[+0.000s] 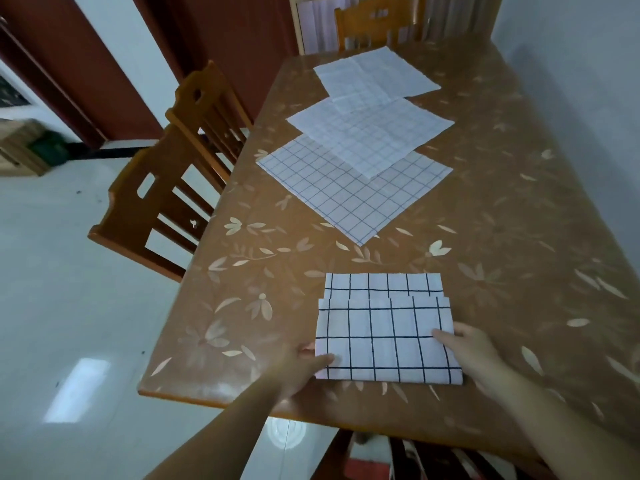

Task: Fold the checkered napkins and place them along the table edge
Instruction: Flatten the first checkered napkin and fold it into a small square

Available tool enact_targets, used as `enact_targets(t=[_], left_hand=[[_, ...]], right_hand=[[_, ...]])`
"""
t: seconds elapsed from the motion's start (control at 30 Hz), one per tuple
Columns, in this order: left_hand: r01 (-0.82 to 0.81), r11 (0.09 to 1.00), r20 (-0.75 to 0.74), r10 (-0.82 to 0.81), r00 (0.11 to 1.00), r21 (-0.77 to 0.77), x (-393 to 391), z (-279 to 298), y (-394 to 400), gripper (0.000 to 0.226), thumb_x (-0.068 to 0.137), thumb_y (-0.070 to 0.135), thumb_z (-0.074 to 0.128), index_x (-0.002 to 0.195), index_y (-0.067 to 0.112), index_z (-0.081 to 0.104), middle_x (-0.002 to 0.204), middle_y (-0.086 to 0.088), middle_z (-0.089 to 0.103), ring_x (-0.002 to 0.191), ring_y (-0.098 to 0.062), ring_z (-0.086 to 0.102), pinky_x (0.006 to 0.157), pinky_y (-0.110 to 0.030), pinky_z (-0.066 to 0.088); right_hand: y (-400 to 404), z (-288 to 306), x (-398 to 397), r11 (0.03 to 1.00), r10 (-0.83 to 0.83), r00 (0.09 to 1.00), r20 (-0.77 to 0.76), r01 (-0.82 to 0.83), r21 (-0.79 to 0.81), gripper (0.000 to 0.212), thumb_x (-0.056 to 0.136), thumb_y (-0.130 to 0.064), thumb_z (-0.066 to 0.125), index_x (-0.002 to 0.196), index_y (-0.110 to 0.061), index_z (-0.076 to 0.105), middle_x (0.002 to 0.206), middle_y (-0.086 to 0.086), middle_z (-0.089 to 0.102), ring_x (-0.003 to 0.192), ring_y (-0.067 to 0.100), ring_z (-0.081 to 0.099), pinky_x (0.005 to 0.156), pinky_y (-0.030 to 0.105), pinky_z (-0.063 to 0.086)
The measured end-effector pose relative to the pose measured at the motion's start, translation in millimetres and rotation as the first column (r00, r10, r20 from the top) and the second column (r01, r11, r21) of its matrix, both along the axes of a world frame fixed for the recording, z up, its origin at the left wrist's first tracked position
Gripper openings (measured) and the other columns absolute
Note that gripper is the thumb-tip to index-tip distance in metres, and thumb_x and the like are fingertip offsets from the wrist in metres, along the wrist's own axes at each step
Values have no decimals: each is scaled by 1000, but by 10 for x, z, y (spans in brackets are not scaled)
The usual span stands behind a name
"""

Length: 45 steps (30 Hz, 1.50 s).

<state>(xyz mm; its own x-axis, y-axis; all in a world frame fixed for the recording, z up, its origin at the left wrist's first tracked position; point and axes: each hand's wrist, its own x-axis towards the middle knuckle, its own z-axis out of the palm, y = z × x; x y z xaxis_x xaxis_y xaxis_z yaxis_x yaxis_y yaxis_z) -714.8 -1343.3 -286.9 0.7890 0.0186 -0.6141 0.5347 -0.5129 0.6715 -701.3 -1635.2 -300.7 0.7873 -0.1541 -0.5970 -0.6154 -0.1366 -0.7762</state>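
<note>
Brown floral-patterned table (485, 237), glossy, the largest item and the work surface; its near edge runs just below my hands and its left edge falls away to pale floor. Wooden chairs, three in view: two along the left side (166, 188), one at the far end (374, 26). Three unfolded checkered napkins (349, 188), laid flat and overlapping in a row up the table's middle, well apart from my hands. One folded checkered napkin (388, 337), dark-lined, lying near the table's front edge; its top layer stops short of the back one, leaving a strip exposed. Left hand (304, 368) — thumb on top of the napkin's left edge, a fingertip showing beside it, so I judge it pinches the cloth. Right hand (474, 355): fingers flat on the right edge, pressing rather than gripping.

Step in hand, as I judge it: squaring the fold and setting it along the near edge. To do it well I would keep both sides moving together so the layers do not shear; align the bottom crease parallel with the table edge; press flat before letting go. Room: bare table to the right and left of the napkin — ample for sliding; the front edge is close, so little margin toward me.
</note>
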Motion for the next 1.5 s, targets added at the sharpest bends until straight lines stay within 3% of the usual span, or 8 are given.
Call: enact_targets(t=[0.17, 0.43, 0.57, 0.63, 0.73, 1.07, 1.3, 1.5], left_hand=[[23, 1000, 19, -23, 1000, -6, 185, -45, -16, 14, 86, 14, 70, 100, 12, 71, 89, -2, 75, 70, -16, 72, 64, -23, 56], [-19, 998, 35, 22, 999, -60, 398, -120, -39, 7, 94, 10, 58, 89, 8, 62, 79, -6, 70, 50, -10, 63, 45, -18, 44], [-9, 1000, 13, 10, 1000, -17, 452, -180, -36, 9, 94, 15, 56, 87, 11, 60, 78, -11, 70, 53, -19, 59, 47, -24, 47], [-26, 1000, 14, 27, 1000, -13, 466, -197, -49, 10, 93, 18, 57, 86, 12, 57, 81, -13, 71, 53, -19, 59, 48, -26, 48], [-84, 996, 12, 84, 996, -28, 478, -207, -52, 12, 91, 24, 61, 87, 14, 56, 80, -10, 70, 55, -20, 61, 47, -26, 49], [-23, 999, 44, 25, 999, -36, 485, -207, -2, 21, 84, 9, 64, 98, 22, 56, 79, -3, 69, 60, -16, 60, 47, -25, 47], [35, 997, 131, -45, 990, 75, 534, -280, 4, 35, 84, 22, 65, 116, 26, 53, 85, -2, 71, 71, -13, 63, 61, -27, 49], [64, 997, 145, -71, 987, 52, 505, -306, 33, 63, 73, 23, 75, 128, 31, 47, 89, 7, 67, 87, -12, 66, 81, -34, 54]], right_hand=[[-47, 3, 181, 998, -38, 998, 47, 40, -38, 7, 94, -19, 60, 97, -19, 66, 93, -1, 70, 87, 22, 67, 82, 42, 54], [-103, 86, 184, 979, 175, 984, -41, -178, -97, 3, 90, -23, 66, 87, -24, 68, 92, -3, 71, 86, 13, 66, 72, 32, 51], [-58, 77, 206, 964, 180, 982, -55, -187, -188, 11, 92, -21, 63, 88, -12, 68, 108, 26, 65, 105, 42, 59, 93, 56, 46], [-27, 78, 213, 963, 174, 984, -50, -180, -203, 7, 93, -20, 62, 88, -16, 66, 108, 24, 66, 100, 41, 61, 88, 53, 49], [-16, 60, 233, 970, 134, 990, -45, -141, -200, 10, 94, -17, 60, 94, -11, 68, 86, 4, 69, 70, 16, 60, 59, 30, 45], [25, 77, 283, 984, 63, 998, -6, -63, -165, 8, 94, -15, 59, 96, -15, 67, 87, -5, 70, 78, 12, 66, 57, 24, 48], [44, -22, 321, 942, 83, 995, -55, -96, -321, 15, 92, -18, 59, 82, -12, 68, 81, 5, 72, 76, 25, 68, 72, 45, 57], [53, -78, 351, 927, 61, 996, -67, -82, -367, 18, 91, -17, 58, 83, -4, 68, 83, 11, 71, 75, 27, 66, 68, 38, 53]])
